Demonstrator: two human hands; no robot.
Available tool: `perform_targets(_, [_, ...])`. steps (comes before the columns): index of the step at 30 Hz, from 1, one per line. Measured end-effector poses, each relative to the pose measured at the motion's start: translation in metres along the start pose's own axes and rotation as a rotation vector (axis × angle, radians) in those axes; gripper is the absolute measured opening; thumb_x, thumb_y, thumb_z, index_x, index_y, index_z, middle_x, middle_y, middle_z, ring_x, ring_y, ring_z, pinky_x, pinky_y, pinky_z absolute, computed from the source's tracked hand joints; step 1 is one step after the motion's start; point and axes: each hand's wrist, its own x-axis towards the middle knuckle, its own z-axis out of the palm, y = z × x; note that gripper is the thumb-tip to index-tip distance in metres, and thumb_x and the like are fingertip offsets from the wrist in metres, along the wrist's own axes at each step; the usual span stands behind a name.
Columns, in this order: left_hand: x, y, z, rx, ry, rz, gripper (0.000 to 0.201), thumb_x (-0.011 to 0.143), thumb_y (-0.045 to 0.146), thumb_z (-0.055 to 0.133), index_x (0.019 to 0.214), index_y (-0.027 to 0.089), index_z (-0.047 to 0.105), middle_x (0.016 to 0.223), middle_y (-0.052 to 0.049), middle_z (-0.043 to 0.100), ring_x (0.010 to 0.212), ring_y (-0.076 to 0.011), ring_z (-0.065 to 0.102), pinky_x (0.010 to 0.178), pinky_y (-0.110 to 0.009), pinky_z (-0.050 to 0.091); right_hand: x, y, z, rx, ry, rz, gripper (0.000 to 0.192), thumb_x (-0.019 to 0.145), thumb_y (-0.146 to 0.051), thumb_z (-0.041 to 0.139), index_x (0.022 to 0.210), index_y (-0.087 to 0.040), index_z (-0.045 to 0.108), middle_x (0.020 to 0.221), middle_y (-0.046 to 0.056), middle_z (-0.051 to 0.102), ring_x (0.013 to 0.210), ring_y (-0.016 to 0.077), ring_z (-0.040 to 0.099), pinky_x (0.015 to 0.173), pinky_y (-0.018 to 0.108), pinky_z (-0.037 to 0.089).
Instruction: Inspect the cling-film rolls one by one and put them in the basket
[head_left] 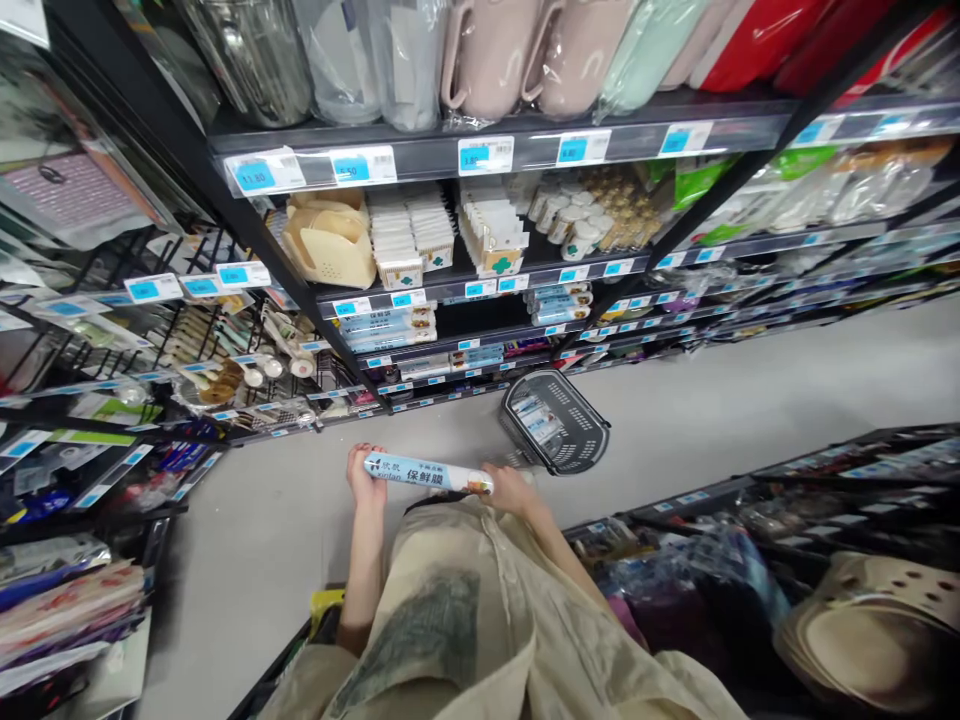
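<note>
A long, slim box of cling film, pale blue and white with dark lettering, is held nearly level in front of my body. My left hand is wrapped around its left end. At the other end, my right hand grips the box, with part of the fingers hidden behind it. Beyond my right hand, a dark grey shopping basket rests on the floor. Inside the basket lie some blue and white packages.
Ahead stands a black shelf unit with pink mugs, white packs and similar long boxes lower down. Kitchen tools hang at the left. Another stocked shelf borders the aisle floor on the right.
</note>
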Motion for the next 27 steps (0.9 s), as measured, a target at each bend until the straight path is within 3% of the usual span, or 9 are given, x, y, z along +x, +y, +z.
perform_targets(6, [0.001, -0.005, -0.009, 0.023, 0.014, 0.023, 0.032, 0.058, 0.017, 0.069, 0.085, 0.021, 0.053, 0.076, 0.006, 0.055, 0.067, -0.0109, 0.059, 0.079, -0.031, 0.052, 0.005, 0.004, -0.001, 0.02, -0.073, -0.092, 0.045, 0.071, -0.025, 0.078, 0.114, -0.024, 0.067, 0.101, 0.008, 0.077, 0.094, 0.0265, 0.073, 0.072, 0.027, 0.042])
perform_targets(13, [-0.005, 0.001, -0.013, 0.015, -0.006, 0.001, 0.031, 0.058, 0.02, 0.072, 0.084, 0.021, 0.055, 0.078, 0.004, 0.057, 0.072, -0.0126, 0.06, 0.08, -0.031, 0.051, 0.003, 0.007, -0.009, 0.028, -0.011, -0.085, 0.04, 0.077, -0.025, 0.071, 0.116, -0.021, 0.064, 0.098, 0.008, 0.076, 0.091, 0.0261, 0.072, 0.073, 0.027, 0.041])
perform_targets(17, [-0.012, 0.005, -0.001, 0.071, -0.103, -0.004, 0.036, 0.062, 0.024, 0.074, 0.095, 0.021, 0.062, 0.086, 0.002, 0.061, 0.076, -0.0116, 0.058, 0.07, -0.024, 0.044, 0.003, 0.012, -0.012, 0.092, 0.18, 0.009, 0.036, 0.084, -0.015, 0.062, 0.119, -0.02, 0.061, 0.108, 0.008, 0.073, 0.1, 0.0231, 0.069, 0.078, 0.026, 0.042])
perform_targets(20, [-0.018, 0.003, 0.008, 0.163, -0.091, -0.023, 0.036, 0.062, 0.022, 0.073, 0.097, 0.021, 0.065, 0.083, 0.001, 0.059, 0.07, -0.0116, 0.053, 0.062, -0.024, 0.036, 0.003, 0.019, -0.013, 0.111, 0.317, 0.097, 0.034, 0.085, -0.007, 0.053, 0.115, -0.019, 0.061, 0.114, 0.009, 0.069, 0.102, 0.0219, 0.067, 0.081, 0.026, 0.044])
perform_targets(22, [-0.02, 0.0, 0.012, 0.195, -0.086, -0.009, 0.035, 0.064, 0.022, 0.074, 0.097, 0.021, 0.064, 0.082, 0.0, 0.059, 0.069, -0.0126, 0.053, 0.062, -0.025, 0.036, 0.003, 0.024, -0.013, 0.133, 0.344, 0.101, 0.037, 0.083, -0.007, 0.055, 0.117, -0.019, 0.061, 0.116, 0.01, 0.067, 0.102, 0.0224, 0.065, 0.085, 0.028, 0.046])
perform_targets(27, [-0.027, -0.004, 0.012, 0.132, -0.039, 0.084, 0.04, 0.063, 0.019, 0.073, 0.1, 0.022, 0.059, 0.082, 0.003, 0.058, 0.071, -0.0123, 0.057, 0.07, -0.026, 0.044, -0.004, 0.033, -0.005, 0.291, 0.325, -0.05, 0.045, 0.076, -0.017, 0.068, 0.121, -0.016, 0.063, 0.115, 0.011, 0.066, 0.107, 0.0241, 0.064, 0.095, 0.032, 0.049])
